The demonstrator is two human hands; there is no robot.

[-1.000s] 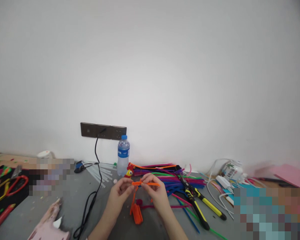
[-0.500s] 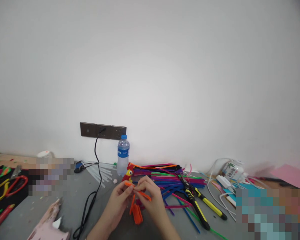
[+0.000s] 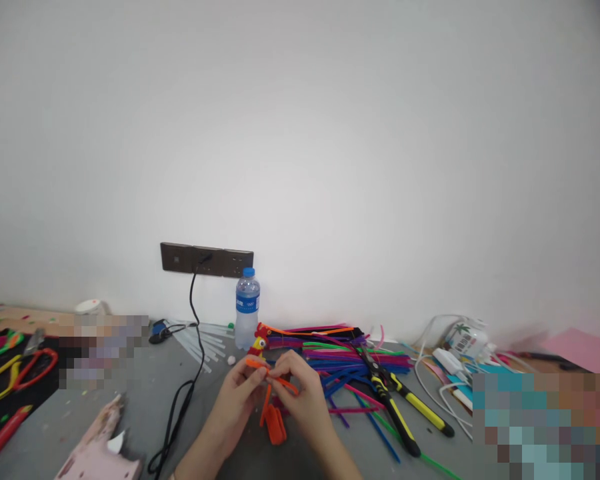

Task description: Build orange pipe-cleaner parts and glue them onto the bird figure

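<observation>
1. Orange pipe cleaner (image 3: pixel 275 413) sits between both hands above the grey table (image 3: pixel 215 400), its folded lower end hanging below the fingers.
2. Left hand (image 3: pixel 240 397) pinches one end near a small red figure (image 3: pixel 258 344).
3. Right hand (image 3: pixel 300 393) pinches the other; its fingertips hide the middle.
4. Forearms are cut off at the bottom edge.
5. Pixelated blocks hide patches on both sides.

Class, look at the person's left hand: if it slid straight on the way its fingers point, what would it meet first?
Probably the right hand: the left hand points right and slightly away, both pinching the orange pipe cleaner. Depth is uncertain.
</observation>
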